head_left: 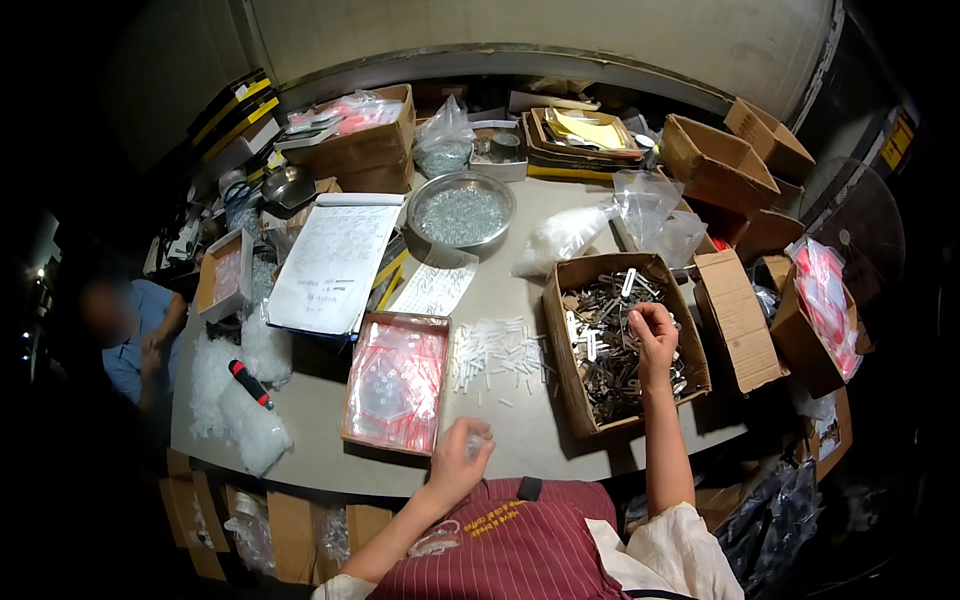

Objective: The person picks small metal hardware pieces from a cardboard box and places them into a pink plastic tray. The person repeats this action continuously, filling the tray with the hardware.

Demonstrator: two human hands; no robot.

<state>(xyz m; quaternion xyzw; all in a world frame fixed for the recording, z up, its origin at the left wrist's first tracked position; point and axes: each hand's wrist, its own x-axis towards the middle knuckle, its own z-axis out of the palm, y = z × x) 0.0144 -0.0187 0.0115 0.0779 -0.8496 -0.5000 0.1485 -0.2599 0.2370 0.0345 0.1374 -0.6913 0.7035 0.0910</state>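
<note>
My right hand (pixel 655 335) is over a cardboard box (pixel 560 380) of loose metal pieces (pixel 612 375), thumb and fingertips pinched together. Whatever is between those fingertips is too small to make out. A shiny slotted metal piece (pixel 628 283) shows just beyond them. Close to the front edge of the table, my left hand (pixel 460 458) is curled around what looks like a small clear plastic bag (pixel 474 444). Just beyond that hand lies a shallow box (pixel 348 432) of clear bags with red edges (pixel 398 375). To its right is a loose pile of small whitish, clear tubes (pixel 495 355).
A metal bowl (pixel 460 213) of clear small parts stands at the back, near a clipboard with papers (pixel 335 260). White plastic bags (pixel 240 420) and a red-black handled tool (pixel 250 384) lie left. Cardboard boxes (pixel 740 320) crowd the right. A person (pixel 145 330) is at far left.
</note>
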